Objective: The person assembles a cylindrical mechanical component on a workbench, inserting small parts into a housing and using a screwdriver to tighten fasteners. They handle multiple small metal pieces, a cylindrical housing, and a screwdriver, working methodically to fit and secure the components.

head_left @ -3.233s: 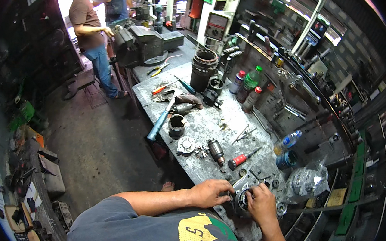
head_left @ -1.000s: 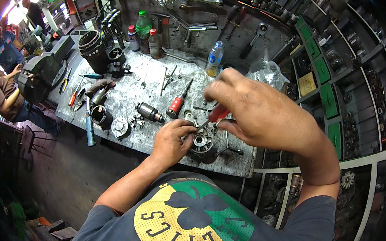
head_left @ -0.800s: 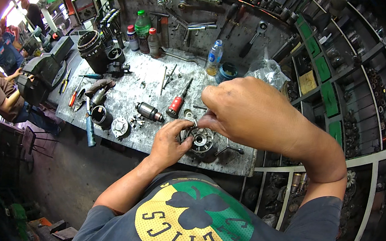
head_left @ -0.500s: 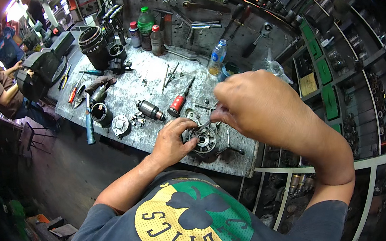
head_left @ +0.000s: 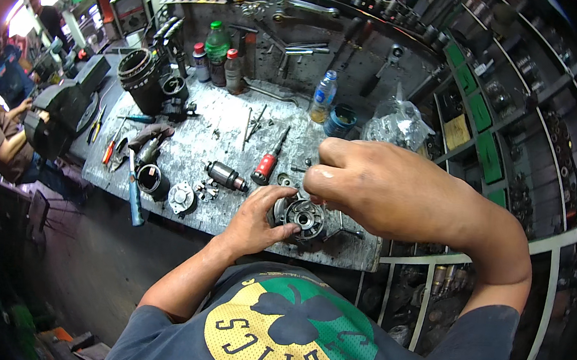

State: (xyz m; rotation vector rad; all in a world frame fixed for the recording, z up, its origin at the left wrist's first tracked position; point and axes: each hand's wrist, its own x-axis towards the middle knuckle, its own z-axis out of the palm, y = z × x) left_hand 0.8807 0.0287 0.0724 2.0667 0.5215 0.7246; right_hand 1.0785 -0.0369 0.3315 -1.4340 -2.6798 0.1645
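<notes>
Round metal housing (head_left: 304, 217) gripped by left hand (head_left: 257, 220), pinched right hand (head_left: 371, 184) just above.

The round metal housing (head_left: 304, 217) sits at the near edge of the tabletop (head_left: 204, 120). The left hand (head_left: 257, 220) touches its left side; the right hand (head_left: 378, 188) is above its right side. Left of the housing lie the armature (head_left: 225, 174), the small cover plate (head_left: 180, 197) and the ring-shaped part (head_left: 153, 181). The screwdriver (head_left: 268, 161) lies behind the housing. The bottles (head_left: 216, 51) stand at the rear, with the large cylinder (head_left: 142, 79) to their left.
</notes>
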